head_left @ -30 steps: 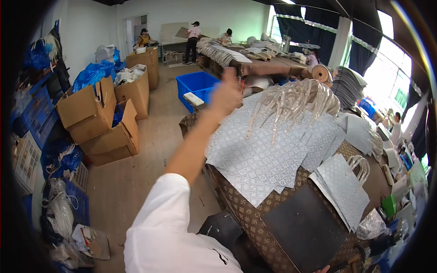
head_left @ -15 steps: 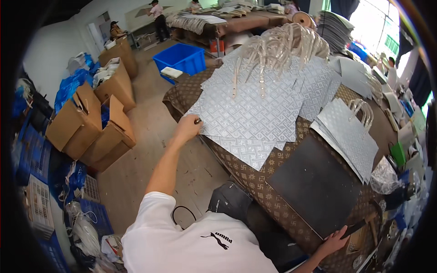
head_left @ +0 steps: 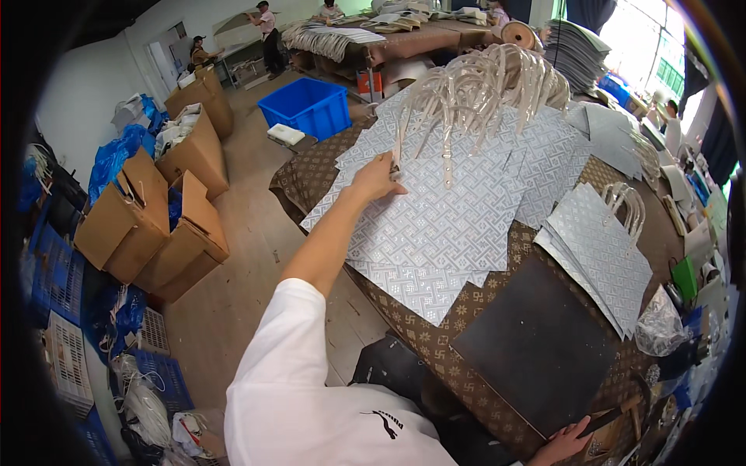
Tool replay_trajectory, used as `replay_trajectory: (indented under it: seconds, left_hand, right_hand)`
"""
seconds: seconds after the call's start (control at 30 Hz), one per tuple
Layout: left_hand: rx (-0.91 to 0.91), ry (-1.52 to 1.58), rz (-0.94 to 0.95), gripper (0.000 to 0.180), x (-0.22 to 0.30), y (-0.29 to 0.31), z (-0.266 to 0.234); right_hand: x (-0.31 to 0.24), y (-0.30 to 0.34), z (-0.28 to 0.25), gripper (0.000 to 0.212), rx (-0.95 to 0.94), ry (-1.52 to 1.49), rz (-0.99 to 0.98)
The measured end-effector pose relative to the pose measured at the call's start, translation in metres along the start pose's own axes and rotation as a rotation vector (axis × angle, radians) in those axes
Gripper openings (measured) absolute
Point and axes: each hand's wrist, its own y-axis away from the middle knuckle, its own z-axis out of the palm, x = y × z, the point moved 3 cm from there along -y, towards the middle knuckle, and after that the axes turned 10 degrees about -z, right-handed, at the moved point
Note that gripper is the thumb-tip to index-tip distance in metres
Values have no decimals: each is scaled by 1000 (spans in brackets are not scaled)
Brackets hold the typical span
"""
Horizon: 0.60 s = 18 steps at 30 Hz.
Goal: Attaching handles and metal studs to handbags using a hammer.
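Note:
My left hand (head_left: 377, 179) reaches over silver-grey patterned sheets (head_left: 443, 210) spread in overlapping layers. Its fingers are closed round something small and dark that I cannot make out, beside the lower end of a pale strap. A heap of these clear-wrapped strap handles (head_left: 497, 81) lies on the sheets' far part. My right hand (head_left: 567, 443) is at the table's near right, closed on the dark handle of a hammer (head_left: 610, 417). Next to it lies a flat black board (head_left: 536, 346). Silver panels (head_left: 598, 252) with looped handles rest beyond the board.
A brown patterned cloth (head_left: 416, 322) covers the table. On the floor to the left stand a blue bin (head_left: 307, 109) and open cardboard boxes (head_left: 128, 221). A crumpled clear bag (head_left: 660, 322) and tools crowd the right side. People work at the far end.
My left hand has moved from the sheets' left edge inward and farther, to beside a strap end. My right hand stays at the hammer handle. The view has shifted slightly.

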Motion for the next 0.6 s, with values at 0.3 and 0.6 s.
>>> replay_trajectory:
  seconds: [0.3,0.6]
  left_hand:
    - [50,-11,-79,86,20,0,-9]
    - [-112,299,-148,51,-7,11,-56]
  right_hand:
    - [15,-8,3,45,41,30,38]
    - [48,-11,-4,38,132,31,63]
